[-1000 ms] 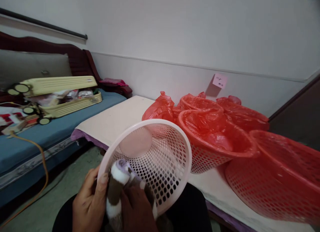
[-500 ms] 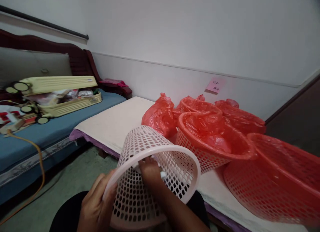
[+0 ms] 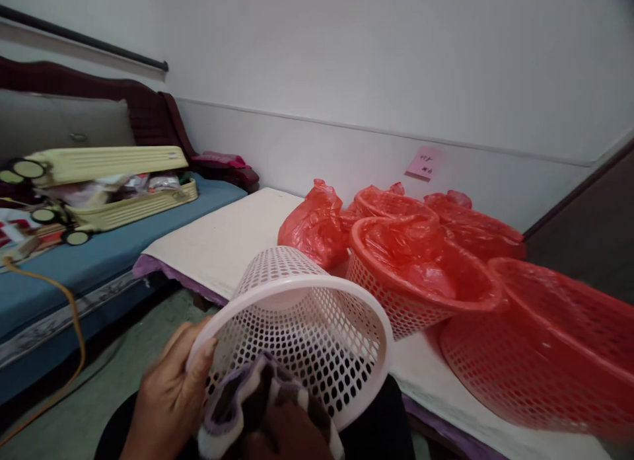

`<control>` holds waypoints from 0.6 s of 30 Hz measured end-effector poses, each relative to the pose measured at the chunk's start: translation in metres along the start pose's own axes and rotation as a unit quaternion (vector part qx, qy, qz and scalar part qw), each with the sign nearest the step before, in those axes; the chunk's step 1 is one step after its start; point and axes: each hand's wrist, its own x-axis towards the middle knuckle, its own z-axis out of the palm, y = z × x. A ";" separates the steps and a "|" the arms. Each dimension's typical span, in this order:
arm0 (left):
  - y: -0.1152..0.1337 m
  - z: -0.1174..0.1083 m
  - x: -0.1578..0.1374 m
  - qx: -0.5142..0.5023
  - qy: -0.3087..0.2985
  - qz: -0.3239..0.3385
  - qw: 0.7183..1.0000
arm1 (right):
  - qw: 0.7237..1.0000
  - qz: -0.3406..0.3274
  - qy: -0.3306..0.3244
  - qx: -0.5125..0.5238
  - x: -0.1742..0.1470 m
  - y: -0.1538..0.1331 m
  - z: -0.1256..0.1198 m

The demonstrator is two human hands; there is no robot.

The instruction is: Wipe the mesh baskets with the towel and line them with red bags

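My left hand [image 3: 173, 384] grips the rim of a white perforated plastic basket [image 3: 366, 397], thumb over the edge. The basket lies tilted above my lap, its wide mouth facing me. A cloth [image 3: 225, 407] with purple, white and dark patches hangs bunched at the lower part of the mouth. My right hand [image 3: 290, 430] is closed on this cloth, dim and blurred at the bottom edge, with its fingers mostly hidden by the folds.
On the low white board [image 3: 222, 225] stand a red basket [image 3: 376, 288] lined with red plastic, a larger red basket [image 3: 535, 367] and red plastic bags [image 3: 314, 225]. To the left, an open yellow suitcase [image 3: 116, 166] lies on a blue bed [image 3: 143, 232]. An orange cord [image 3: 74, 314] hangs beside it.
My right hand has drawn back from deep inside the white basket to its mouth, bringing the cloth into view. My left hand keeps the rim, which has shifted slightly left and tilted.
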 end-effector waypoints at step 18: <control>0.020 0.019 -0.031 -0.118 0.033 -0.285 0.951 | 0.992 0.036 0.086 0.082 0.031 -0.027 -0.004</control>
